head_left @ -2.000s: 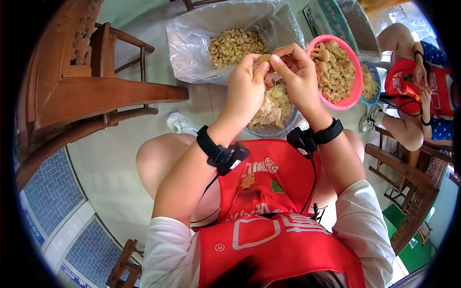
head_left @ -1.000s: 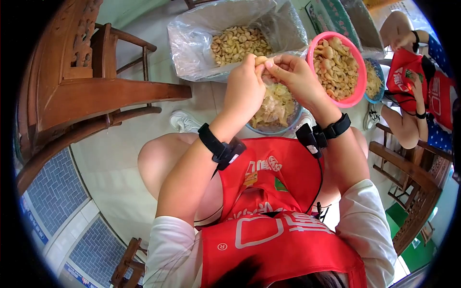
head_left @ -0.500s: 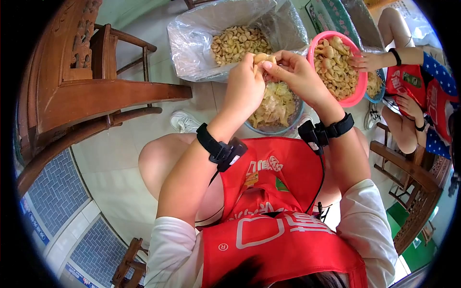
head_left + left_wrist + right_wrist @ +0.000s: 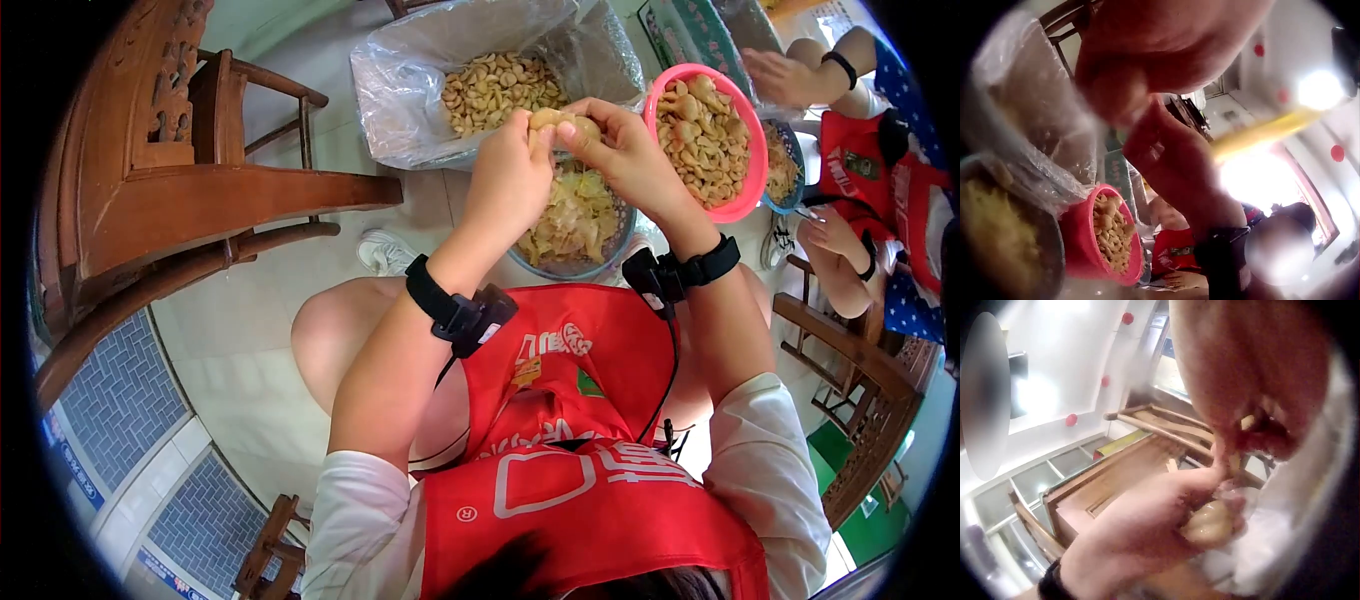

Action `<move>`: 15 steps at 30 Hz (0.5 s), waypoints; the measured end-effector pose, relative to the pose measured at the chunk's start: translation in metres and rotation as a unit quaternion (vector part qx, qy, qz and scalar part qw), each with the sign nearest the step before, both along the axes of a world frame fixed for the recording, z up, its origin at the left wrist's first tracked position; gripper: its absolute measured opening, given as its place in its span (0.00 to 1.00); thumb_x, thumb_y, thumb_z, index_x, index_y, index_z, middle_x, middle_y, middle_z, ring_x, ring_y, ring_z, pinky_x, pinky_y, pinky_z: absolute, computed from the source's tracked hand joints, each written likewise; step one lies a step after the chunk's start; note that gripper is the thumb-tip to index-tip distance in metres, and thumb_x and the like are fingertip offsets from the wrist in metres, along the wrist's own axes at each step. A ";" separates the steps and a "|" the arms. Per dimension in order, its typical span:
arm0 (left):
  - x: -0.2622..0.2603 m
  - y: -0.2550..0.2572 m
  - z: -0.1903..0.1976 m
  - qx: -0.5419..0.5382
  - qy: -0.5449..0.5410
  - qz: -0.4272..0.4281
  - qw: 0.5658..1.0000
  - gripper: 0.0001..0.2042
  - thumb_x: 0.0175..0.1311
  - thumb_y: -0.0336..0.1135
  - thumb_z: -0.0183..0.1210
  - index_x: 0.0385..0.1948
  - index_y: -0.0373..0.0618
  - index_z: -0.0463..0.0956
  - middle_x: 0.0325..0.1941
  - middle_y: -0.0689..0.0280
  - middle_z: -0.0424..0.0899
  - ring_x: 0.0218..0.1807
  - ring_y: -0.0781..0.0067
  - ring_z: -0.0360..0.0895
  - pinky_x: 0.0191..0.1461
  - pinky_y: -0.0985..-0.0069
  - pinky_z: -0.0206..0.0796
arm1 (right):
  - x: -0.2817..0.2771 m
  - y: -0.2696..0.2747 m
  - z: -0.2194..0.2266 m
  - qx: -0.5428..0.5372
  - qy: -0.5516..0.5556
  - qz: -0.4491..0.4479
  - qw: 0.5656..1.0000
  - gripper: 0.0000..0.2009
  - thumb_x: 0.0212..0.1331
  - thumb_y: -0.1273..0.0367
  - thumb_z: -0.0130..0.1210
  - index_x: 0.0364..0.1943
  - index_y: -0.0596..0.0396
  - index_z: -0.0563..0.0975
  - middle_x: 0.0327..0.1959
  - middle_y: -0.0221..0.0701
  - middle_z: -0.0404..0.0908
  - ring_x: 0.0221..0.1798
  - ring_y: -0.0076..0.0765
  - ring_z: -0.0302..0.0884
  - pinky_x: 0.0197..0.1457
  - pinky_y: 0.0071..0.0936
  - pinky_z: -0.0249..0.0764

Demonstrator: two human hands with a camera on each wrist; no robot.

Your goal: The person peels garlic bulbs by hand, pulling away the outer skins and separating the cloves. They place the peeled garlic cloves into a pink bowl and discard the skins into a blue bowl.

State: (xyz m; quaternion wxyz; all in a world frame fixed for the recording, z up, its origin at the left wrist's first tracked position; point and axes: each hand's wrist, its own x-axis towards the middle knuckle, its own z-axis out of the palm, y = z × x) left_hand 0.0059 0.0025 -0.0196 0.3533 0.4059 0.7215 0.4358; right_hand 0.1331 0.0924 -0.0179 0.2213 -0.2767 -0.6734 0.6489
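Pinching hands: my left hand (image 4: 510, 185) and my right hand (image 4: 630, 165) grip pale, lobed food (image 4: 562, 122) in curled fingers; one piece or two, I cannot tell.
Food: above the blue-rimmed bowl's (image 4: 562, 275) far side.
Bowl: thin, pale scraps (image 4: 575, 225) inside.
Lined box (image 4: 400, 90): beyond the bowl, holding cream chunks (image 4: 500, 90).
Pink tub (image 4: 759, 165): right of the bowl, heaped.

One pink basin (image 4: 759, 160), two blue-rimmed bowls (image 4: 570, 275); two boxes (image 4: 400, 90), two wrist cameras (image 4: 490, 322)
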 end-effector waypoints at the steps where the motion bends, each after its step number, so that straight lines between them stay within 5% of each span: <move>1: -0.002 0.000 0.001 -0.002 0.007 0.007 1.000 0.08 0.66 0.33 0.50 0.35 0.36 0.70 0.26 0.57 0.78 0.29 0.59 0.76 0.33 0.66 0.67 | 0.002 0.001 0.003 0.000 0.000 0.000 1.000 0.13 0.62 0.63 0.56 0.39 0.62 0.76 0.30 0.26 0.77 0.34 0.17 0.71 0.36 0.20 0.69; 2: -0.004 0.000 0.001 -0.004 0.014 0.014 1.000 0.08 0.68 0.35 0.49 0.36 0.39 0.70 0.22 0.67 0.76 0.23 0.76 0.75 0.28 0.77 0.67 | 0.005 0.004 0.010 -0.019 -0.061 0.004 0.998 0.13 0.63 0.62 0.55 0.41 0.60 0.76 0.29 0.23 0.76 0.32 0.16 0.69 0.33 0.18 0.66; 6: -0.009 0.000 -0.001 -0.001 -0.079 0.041 0.996 0.08 0.69 0.35 0.49 0.35 0.39 0.70 0.22 0.67 0.76 0.24 0.78 0.74 0.28 0.79 0.66 | 0.023 0.024 0.007 -0.060 -0.260 0.024 0.963 0.17 0.59 0.59 0.57 0.39 0.63 0.77 0.24 0.24 0.75 0.27 0.21 0.69 0.30 0.21 0.66; 8: -0.008 0.000 0.001 0.015 -0.135 0.049 0.990 0.08 0.69 0.34 0.49 0.35 0.39 0.70 0.23 0.67 0.76 0.24 0.79 0.73 0.27 0.81 0.66 | 0.025 0.028 -0.001 0.023 -0.340 0.035 0.940 0.19 0.57 0.58 0.57 0.41 0.63 0.78 0.24 0.26 0.75 0.29 0.22 0.72 0.32 0.22 0.69; 11: -0.010 0.000 -0.002 -0.005 -0.153 0.019 0.988 0.07 0.69 0.33 0.50 0.36 0.38 0.70 0.23 0.67 0.76 0.24 0.79 0.73 0.28 0.81 0.67 | 0.018 0.027 -0.015 0.144 -0.304 -0.055 0.940 0.18 0.59 0.60 0.57 0.42 0.62 0.78 0.27 0.28 0.78 0.32 0.23 0.74 0.36 0.23 0.72; 13: -0.006 0.001 -0.008 0.005 -0.177 0.019 0.984 0.07 0.69 0.33 0.50 0.37 0.37 0.70 0.23 0.68 0.76 0.25 0.80 0.73 0.28 0.81 0.67 | 0.000 0.024 -0.008 0.010 -0.010 -0.166 0.986 0.16 0.60 0.62 0.57 0.42 0.62 0.79 0.31 0.33 0.82 0.34 0.23 0.76 0.40 0.24 0.74; 15: -0.006 0.000 -0.012 0.014 -0.199 0.021 0.980 0.08 0.69 0.33 0.50 0.39 0.37 0.71 0.24 0.68 0.76 0.25 0.81 0.73 0.28 0.81 0.67 | -0.008 0.019 -0.004 0.050 0.022 -0.150 0.987 0.15 0.61 0.62 0.57 0.41 0.63 0.79 0.32 0.33 0.82 0.34 0.23 0.76 0.39 0.24 0.73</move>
